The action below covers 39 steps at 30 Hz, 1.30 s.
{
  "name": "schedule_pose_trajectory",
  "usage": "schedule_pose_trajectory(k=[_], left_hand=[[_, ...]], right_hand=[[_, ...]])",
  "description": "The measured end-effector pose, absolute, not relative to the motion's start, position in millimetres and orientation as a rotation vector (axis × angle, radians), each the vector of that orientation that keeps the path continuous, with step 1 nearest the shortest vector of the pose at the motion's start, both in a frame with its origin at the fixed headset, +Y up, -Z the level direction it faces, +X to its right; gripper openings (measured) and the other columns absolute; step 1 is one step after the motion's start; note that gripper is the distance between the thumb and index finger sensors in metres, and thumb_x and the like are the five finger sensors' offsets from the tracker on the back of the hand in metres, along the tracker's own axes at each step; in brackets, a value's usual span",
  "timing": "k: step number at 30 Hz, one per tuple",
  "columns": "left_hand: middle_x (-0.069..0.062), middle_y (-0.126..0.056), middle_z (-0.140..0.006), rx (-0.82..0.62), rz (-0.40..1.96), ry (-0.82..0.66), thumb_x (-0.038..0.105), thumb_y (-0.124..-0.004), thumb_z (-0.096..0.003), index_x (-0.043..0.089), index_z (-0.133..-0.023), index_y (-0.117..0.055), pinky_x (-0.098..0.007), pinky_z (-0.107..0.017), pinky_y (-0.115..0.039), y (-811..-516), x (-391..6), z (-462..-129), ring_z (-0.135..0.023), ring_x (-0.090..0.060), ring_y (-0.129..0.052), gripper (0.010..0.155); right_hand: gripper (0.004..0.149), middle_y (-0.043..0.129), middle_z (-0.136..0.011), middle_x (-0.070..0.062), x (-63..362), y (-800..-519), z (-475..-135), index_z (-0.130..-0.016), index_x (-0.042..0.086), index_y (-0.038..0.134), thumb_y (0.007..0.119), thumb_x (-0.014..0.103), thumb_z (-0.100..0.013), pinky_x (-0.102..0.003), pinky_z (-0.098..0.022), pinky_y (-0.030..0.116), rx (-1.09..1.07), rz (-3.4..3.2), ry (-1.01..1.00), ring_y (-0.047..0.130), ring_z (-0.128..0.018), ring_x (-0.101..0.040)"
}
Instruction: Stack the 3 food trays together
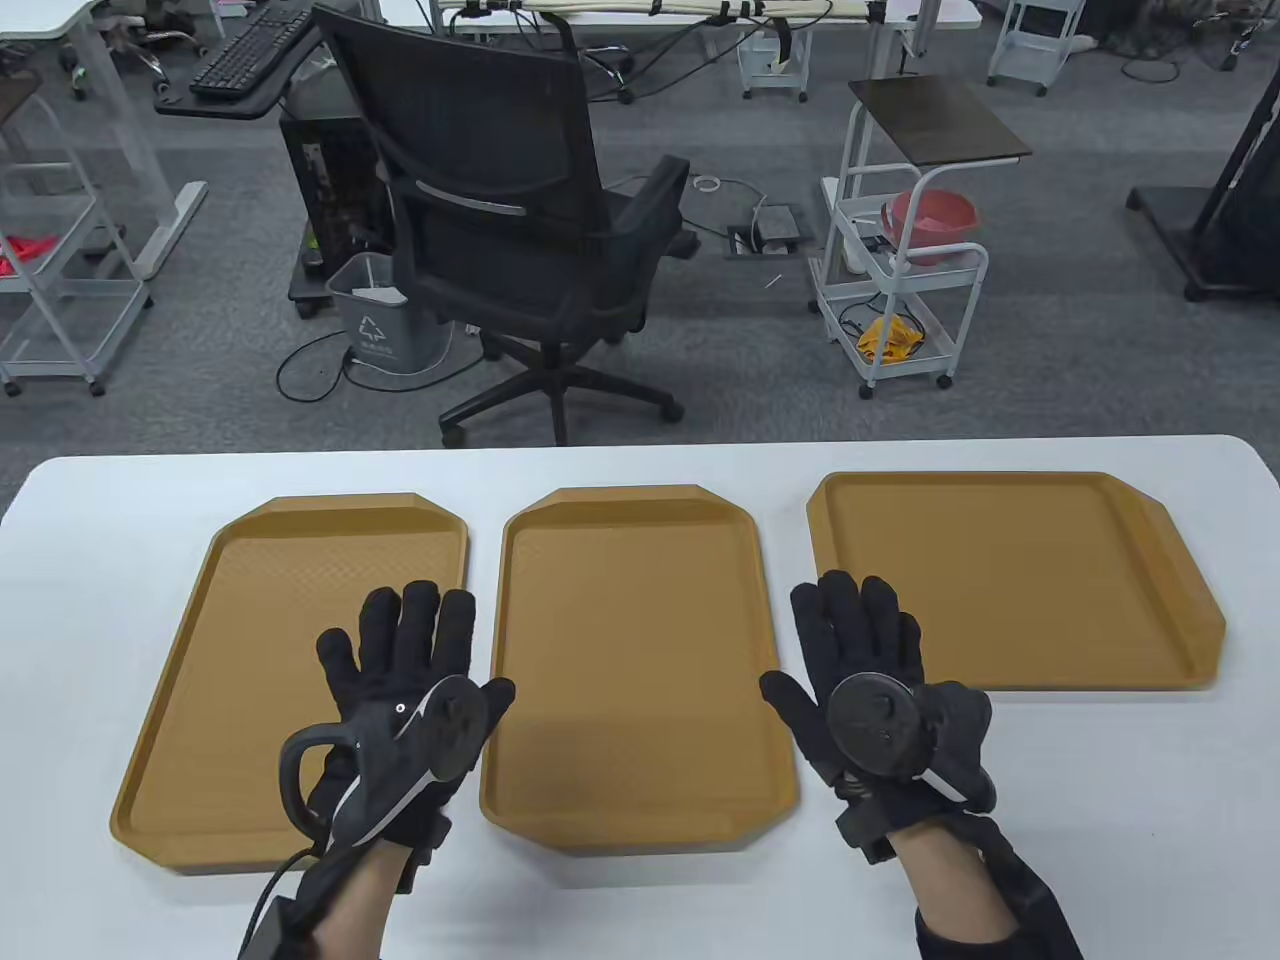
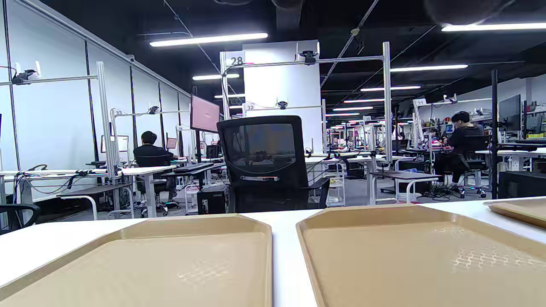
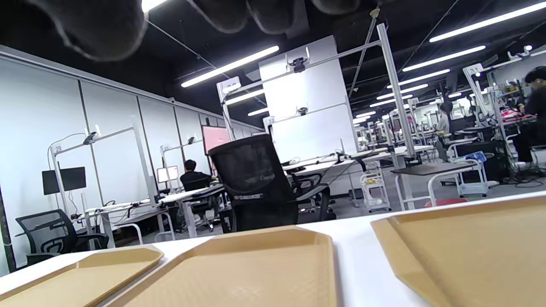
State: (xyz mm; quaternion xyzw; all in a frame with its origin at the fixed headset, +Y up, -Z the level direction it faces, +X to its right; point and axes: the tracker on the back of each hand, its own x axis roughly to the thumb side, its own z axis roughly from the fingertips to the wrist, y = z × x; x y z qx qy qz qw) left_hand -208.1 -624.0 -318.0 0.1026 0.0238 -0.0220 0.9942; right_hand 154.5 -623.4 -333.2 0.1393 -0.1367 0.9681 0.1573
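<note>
Three tan food trays lie flat and apart in a row across the white table (image 1: pixel 120 500), none stacked: the left tray (image 1: pixel 250 640) in the lower left of the table view, the middle tray (image 1: pixel 630 600) at lower centre, and the right tray (image 1: pixel 1010 570) turned sideways at centre right. All three show only bare textured floors. The left hand (image 1: pixel 405 680) hovers over the left tray's near right part, fingers spread and holding nothing; the right hand (image 1: pixel 865 670) hangs between the middle and right trays, fingers likewise apart and free. Only the table view shows the hands whole. The left wrist view shows no fingers, while the right wrist view catches blurred fingertips (image 3: pixel 102 25) along its top edge. A black office chair (image 1: pixel 500 200) stands beyond the table.
</note>
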Motion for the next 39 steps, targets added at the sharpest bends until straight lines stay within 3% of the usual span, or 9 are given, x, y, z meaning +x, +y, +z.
schedule_pose_trajectory(k=[14,21,24,31,39], left_hand=[[0.004,-0.022,-0.127,0.201,-0.042,0.050,0.071,-0.059,-0.0469,0.041,-0.115,-0.023,-0.067,-0.083,-0.032,-623.7,-207.6,-316.6,-0.122,-0.035,-0.031,0.082],[0.004,-0.023,-0.127,0.197,-0.029,0.054,0.071,-0.058,-0.0471,0.041,-0.115,-0.024,-0.067,-0.083,-0.033,-623.6,-209.1,-316.9,-0.122,-0.034,-0.032,0.082],[0.004,-0.023,-0.127,0.190,-0.035,0.054,0.071,-0.058,-0.0471,0.041,-0.115,-0.024,-0.066,-0.083,-0.034,-623.7,-208.5,-316.7,-0.122,-0.034,-0.032,0.082],[0.004,-0.024,-0.127,0.175,-0.032,0.049,0.071,-0.058,-0.0473,0.041,-0.115,-0.024,-0.066,-0.083,-0.034,-624.3,-208.4,-316.9,-0.122,-0.034,-0.033,0.081],[0.004,-0.024,-0.127,0.160,-0.030,0.053,0.071,-0.058,-0.0474,0.041,-0.115,-0.024,-0.066,-0.083,-0.035,-624.5,-209.0,-317.4,-0.122,-0.034,-0.034,0.081]], right_hand=[[0.076,0.033,-0.120,-0.024,158.3,-634.0,-338.4,-0.114,0.017,0.033,0.064,0.055,-0.055,-0.067,-0.073,0.041,0.309,2.784,-0.333,0.037,-0.106,-0.058],[0.077,0.046,-0.115,-0.027,158.8,-679.3,-359.3,-0.113,0.013,0.036,0.066,0.055,-0.055,-0.060,-0.069,0.059,0.121,2.828,-0.059,0.063,-0.098,-0.051],[0.078,0.053,-0.111,-0.027,153.5,-712.2,-368.2,-0.112,0.012,0.039,0.068,0.055,-0.054,-0.057,-0.066,0.066,0.052,2.901,0.097,0.073,-0.092,-0.048],[0.076,0.064,-0.104,-0.025,141.0,-766.6,-377.7,-0.110,0.011,0.043,0.071,0.052,-0.053,-0.050,-0.061,0.072,-0.038,2.963,0.363,0.080,-0.083,-0.039],[0.069,0.076,-0.088,-0.013,133.0,-774.1,-381.5,-0.108,0.013,0.051,0.076,0.045,-0.052,-0.039,-0.050,0.079,-0.124,3.019,0.301,0.088,-0.062,-0.019]])
